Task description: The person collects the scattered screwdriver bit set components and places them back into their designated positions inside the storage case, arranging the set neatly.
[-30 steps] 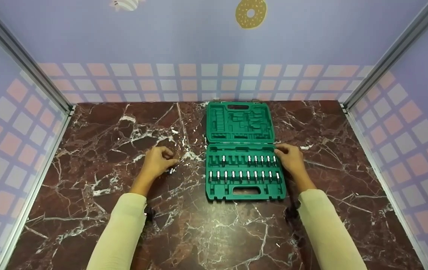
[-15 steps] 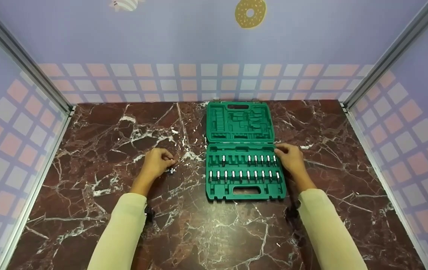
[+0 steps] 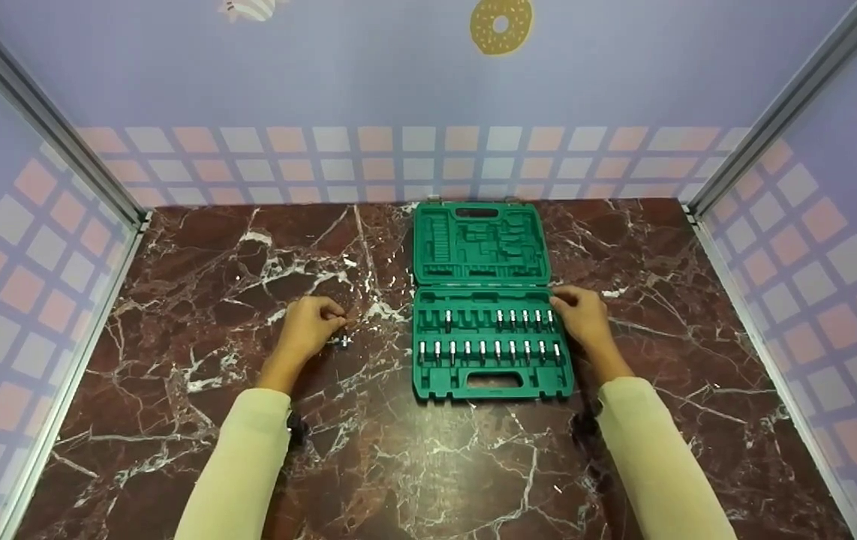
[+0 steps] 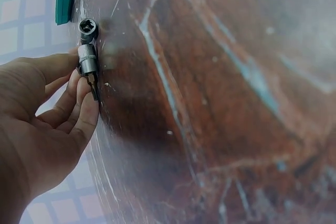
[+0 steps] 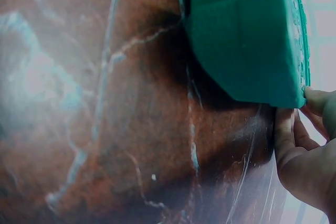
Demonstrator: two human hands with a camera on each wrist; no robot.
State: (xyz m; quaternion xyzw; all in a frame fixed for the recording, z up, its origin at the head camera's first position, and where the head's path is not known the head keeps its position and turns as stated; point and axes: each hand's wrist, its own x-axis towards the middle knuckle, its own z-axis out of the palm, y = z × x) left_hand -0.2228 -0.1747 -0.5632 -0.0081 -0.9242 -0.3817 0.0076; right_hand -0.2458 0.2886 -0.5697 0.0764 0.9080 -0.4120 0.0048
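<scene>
In the head view, my left hand (image 3: 308, 326) is over the table left of centre, its thumb and fingers bent close together. Two small socket bits (image 3: 344, 342) lie just in front of its thumb. In the left wrist view, a chrome socket bit with a dark tip (image 4: 87, 59) overlaps the fingertips; a second socket (image 4: 87, 27) shows its hollow end. The fingertips are partly hidden, so I cannot tell whether they pinch anything. My right hand (image 3: 581, 311) holds the right edge of an open green tool case (image 3: 492, 334), thumb on its rim and fingers below.
Two rows of bits (image 3: 482, 352) fill most of the case's lower half; several slots (image 3: 473, 320) in the upper row are bare. The moulded lid (image 3: 481, 244) lies back near the rear wall (image 3: 428, 97). Side walls (image 3: 796, 255) enclose the marble-patterned table (image 3: 428, 480).
My left hand has shifted slightly left, uncovering more of the small bits beside its thumb. My right hand has kept its place on the case.
</scene>
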